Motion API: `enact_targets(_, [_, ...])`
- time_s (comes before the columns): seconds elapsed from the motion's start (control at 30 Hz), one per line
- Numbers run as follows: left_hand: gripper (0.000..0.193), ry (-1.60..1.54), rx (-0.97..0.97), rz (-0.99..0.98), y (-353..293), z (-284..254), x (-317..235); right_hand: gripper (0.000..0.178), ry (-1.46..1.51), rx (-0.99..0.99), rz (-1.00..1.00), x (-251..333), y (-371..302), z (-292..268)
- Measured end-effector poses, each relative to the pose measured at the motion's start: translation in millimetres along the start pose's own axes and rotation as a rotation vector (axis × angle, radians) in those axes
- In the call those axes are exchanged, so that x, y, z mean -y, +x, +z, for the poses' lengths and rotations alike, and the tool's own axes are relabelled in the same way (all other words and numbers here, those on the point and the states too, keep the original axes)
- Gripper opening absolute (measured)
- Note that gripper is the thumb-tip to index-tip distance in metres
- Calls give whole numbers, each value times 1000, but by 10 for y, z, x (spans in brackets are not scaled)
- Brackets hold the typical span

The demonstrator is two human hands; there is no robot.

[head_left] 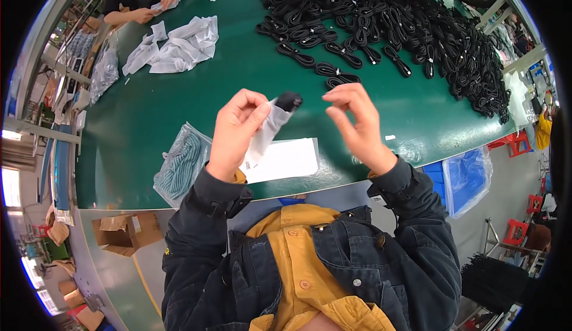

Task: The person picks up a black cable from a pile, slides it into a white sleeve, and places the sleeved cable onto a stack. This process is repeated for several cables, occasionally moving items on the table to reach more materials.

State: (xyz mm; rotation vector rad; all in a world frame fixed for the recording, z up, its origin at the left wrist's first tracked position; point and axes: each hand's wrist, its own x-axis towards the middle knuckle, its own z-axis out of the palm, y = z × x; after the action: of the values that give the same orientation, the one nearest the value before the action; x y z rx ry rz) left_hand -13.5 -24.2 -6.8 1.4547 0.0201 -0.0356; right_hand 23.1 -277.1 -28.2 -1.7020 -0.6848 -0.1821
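My left hand (237, 133) pinches the rim of a small frosted plastic bag (271, 126) between thumb and fingers. Out of the bag's mouth pokes the end of a black bundle (289, 101), which looks like a coiled cable; the rest of it is inside the bag. My right hand (362, 127) hovers a little to the right of the bundle, its thumb and fingers apart and nothing between them. Under the held bag, flat white bags (292, 159) lie at the near edge of the green table (238, 92).
Coiled black cables (381, 21) are heaped at the far right. Filled frosted bags (185, 45) lie far left, near a co-worker's hands (158, 9). A clear bag of teal ribbed cord (180, 161) rests left of me. Below the table's right edge is a blue bin (438, 179).
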Motion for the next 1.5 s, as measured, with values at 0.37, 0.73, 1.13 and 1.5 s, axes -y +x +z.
enact_targets(0.37, [9, -150, 80, 196, 196, 288, 148, 24, -83, 103, -132, 54, 219, 384])
enact_targets(0.73, [16, 24, -303, 365, 402, -502, -97, 18, -430, -124, -7, -165, 306, 21])
enact_targets(1.13, [18, 863, 158, 465, -526, 270, 765, 28, -1128, 159, -81, -959, -50, -533])
enact_targets(1.5, [12, 968, 138, 476, -533, 365, 967, 14, -1057, 53, -163, -870, -334, -501])
